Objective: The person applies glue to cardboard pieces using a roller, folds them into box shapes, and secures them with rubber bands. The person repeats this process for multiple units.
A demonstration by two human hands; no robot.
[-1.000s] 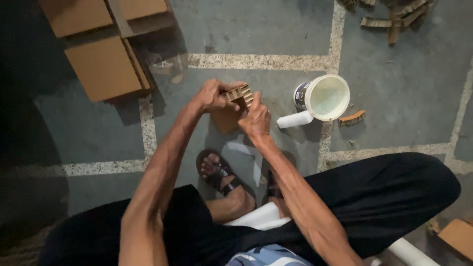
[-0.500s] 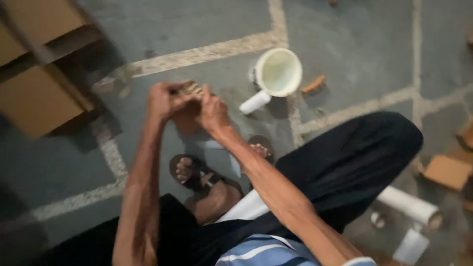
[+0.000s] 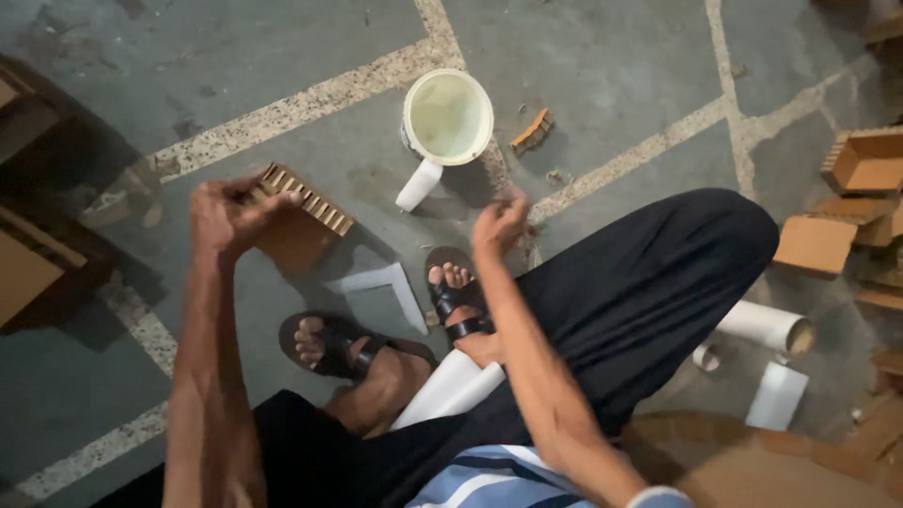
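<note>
My left hand (image 3: 226, 214) grips a brown corrugated cardboard piece (image 3: 299, 218) with a ribbed, comb-like edge, held above the floor. To its right my right hand (image 3: 499, 221) hangs apart from the cardboard, its fingers loosely curled, with nothing visible in them. It hovers just below a white plastic jug (image 3: 446, 122) that stands on the floor. I sit with my legs in dark trousers (image 3: 649, 282) and my feet in black sandals (image 3: 454, 296) under my hands.
A small cardboard scrap (image 3: 532, 132) lies right of the jug. A white L-shaped strip (image 3: 381, 285) lies between my feet. Folded cardboard boxes (image 3: 870, 162) and flat pieces (image 3: 814, 243) sit at the right, white paper rolls (image 3: 767, 325) by my knee, brown cardboard (image 3: 23, 273) at the left.
My hands have come apart. The right hand let go of the cardboard piece and moved right toward the jug. The left hand keeps the piece. The view has swung right.
</note>
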